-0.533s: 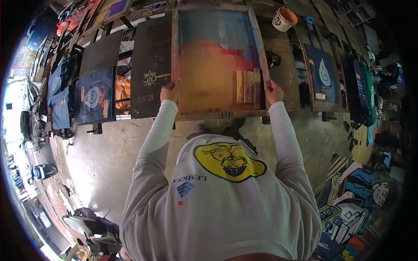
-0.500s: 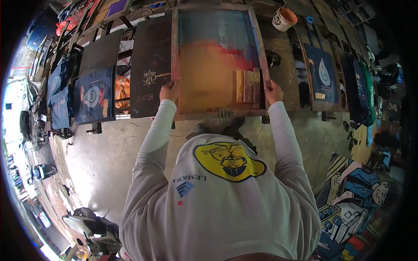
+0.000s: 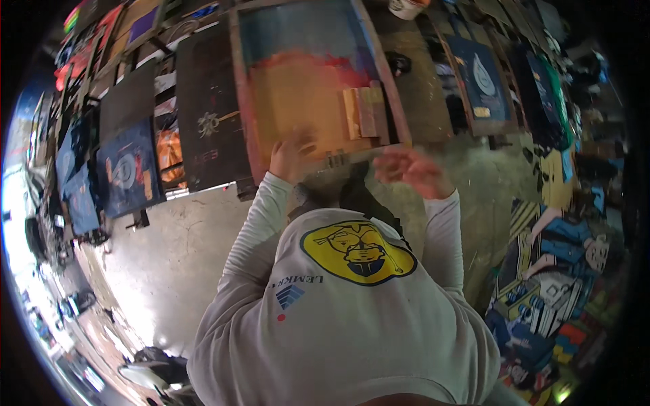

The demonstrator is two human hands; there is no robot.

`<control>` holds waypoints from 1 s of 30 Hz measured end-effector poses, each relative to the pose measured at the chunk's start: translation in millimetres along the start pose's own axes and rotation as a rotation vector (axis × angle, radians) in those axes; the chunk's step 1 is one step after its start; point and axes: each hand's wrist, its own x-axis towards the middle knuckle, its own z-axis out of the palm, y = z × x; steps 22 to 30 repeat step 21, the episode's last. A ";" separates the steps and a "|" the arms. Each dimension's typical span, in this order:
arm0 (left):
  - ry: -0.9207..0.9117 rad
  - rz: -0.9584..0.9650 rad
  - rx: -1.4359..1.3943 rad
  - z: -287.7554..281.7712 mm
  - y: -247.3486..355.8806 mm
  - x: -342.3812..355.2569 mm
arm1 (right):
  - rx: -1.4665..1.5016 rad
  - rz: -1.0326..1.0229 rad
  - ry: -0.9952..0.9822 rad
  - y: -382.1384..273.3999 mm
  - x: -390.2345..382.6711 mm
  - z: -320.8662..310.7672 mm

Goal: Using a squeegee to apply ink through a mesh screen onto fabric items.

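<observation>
A wooden screen-printing frame [image 3: 245, 111] lies in front of me. Its mesh [image 3: 291, 95] is stained orange in the near part, red across the middle and blue-grey at the far end. Several wooden squeegees [image 3: 369, 111] rest side by side on the mesh, close to the right rail. My left hand [image 3: 291, 155] hovers over the near left part of the frame, its fingers blurred but looking loosely apart, with nothing seen in them. Just off the near right corner, my right hand [image 3: 414, 172] is raised with fingers spread, also blurred and holding nothing visible.
Dark printing boards flank the frame. Dark blue printed cloth lies on a left board [image 3: 128, 169] and a right board [image 3: 479, 78]. A small bucket [image 3: 406, 7] stands at the far right. Concrete floor [image 3: 183, 250] lies below, with a painted cartoon panel [image 3: 555, 271] at the right.
Both hands have let go of the frame's side rails. The left has moved inward over the near edge, the right back toward me. The whole view has shifted and tilted.
</observation>
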 end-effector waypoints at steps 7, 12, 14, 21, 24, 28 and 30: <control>-0.309 -0.088 0.189 71.9 -21.2 4.6 | -0.589 0.048 0.694 31.5 -43.1 -21.7; -0.480 -0.163 0.226 137.9 -57.5 0.8 | -0.060 -0.715 1.404 22.3 -76.5 -14.1; -0.496 -0.172 0.257 167.5 -83.2 -2.6 | -0.088 -0.698 1.342 21.2 -103.2 -23.6; -0.606 -0.305 0.384 279.8 -215.7 5.9 | -0.078 -0.693 0.867 60.6 -292.9 -128.2; -0.606 -0.305 0.384 279.8 -215.7 5.9 | -0.078 -0.693 0.867 60.6 -292.9 -128.2; -0.606 -0.305 0.384 279.8 -215.7 5.9 | -0.078 -0.693 0.867 60.6 -292.9 -128.2; -0.606 -0.305 0.384 279.8 -215.7 5.9 | -0.078 -0.693 0.867 60.6 -292.9 -128.2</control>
